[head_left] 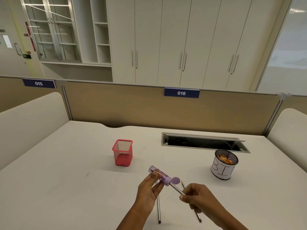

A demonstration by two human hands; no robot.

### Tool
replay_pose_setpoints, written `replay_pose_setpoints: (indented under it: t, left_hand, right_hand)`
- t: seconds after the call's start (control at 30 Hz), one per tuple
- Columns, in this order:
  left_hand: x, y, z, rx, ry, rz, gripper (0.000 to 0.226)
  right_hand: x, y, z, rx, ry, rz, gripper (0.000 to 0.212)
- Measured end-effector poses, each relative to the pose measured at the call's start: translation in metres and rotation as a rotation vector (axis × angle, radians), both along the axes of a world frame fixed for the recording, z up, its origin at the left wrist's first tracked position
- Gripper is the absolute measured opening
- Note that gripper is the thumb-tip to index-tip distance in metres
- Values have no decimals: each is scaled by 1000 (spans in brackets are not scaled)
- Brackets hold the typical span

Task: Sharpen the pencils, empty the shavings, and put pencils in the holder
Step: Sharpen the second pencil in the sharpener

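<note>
Sharpener (163,177): above counter (66,180), held in left grip (147,191). Pencil (177,189): pinched by right grip (197,196), tip in sharpener, shaft toward 4 o'clock. Hazard: skewed twisting could snap lead; open cap (176,180) might spill contents.

Head-worn wide view, looking forward and down, desk (66,180) close below

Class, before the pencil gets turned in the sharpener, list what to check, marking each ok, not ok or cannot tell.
1. Left hand grips purple sharpener: ok.
2. Pencil seated in sharpener, right hand pinching it: ok.
3. Sharpener cap flipped clear: ok.
4. Shavings level inside sharpener: cannot tell.
5. Red holder upright, empty: ok.
6. Bin upright, holding shavings: ok.
</note>
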State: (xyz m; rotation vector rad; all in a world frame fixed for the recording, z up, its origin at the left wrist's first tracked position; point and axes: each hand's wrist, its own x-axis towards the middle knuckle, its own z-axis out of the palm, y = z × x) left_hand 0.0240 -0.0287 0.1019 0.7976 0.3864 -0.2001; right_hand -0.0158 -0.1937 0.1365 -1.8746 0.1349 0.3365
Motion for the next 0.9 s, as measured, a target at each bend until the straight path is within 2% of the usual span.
replay_pose_setpoints:
  t: [0.07,0.13,0.23,0.33,0.47,0.67,0.8,0.9]
  left_hand:
    - [0,-1,1,-6,-8,17,11]
    - [0,-1,2,-23,-21,33,12]
    - [1,1,3,-37,-27,62,13]
    - [1,9,4,-109,-8,111,18]
    - [2,22,1,-247,57,183,22]
    - [0,25,-3,-343,116,204,22]
    - [0,25,-6,-360,127,208,22]
    - [-1,25,-9,-363,113,204,22]
  right_hand:
    - [-1,2,-2,-188,-159,-7,19]
    - [-3,5,-4,-272,-224,15,31]
    - [-3,4,-5,-120,-128,18,41]
    - [-4,-3,-6,7,-26,-14,40]
    - [-5,-12,-10,92,18,-76,38]
    - [-8,-14,-13,102,-75,-123,26]
    - [-7,-14,-19,17,-157,-134,14]
    - [-4,-15,-26,-54,-188,-142,11]
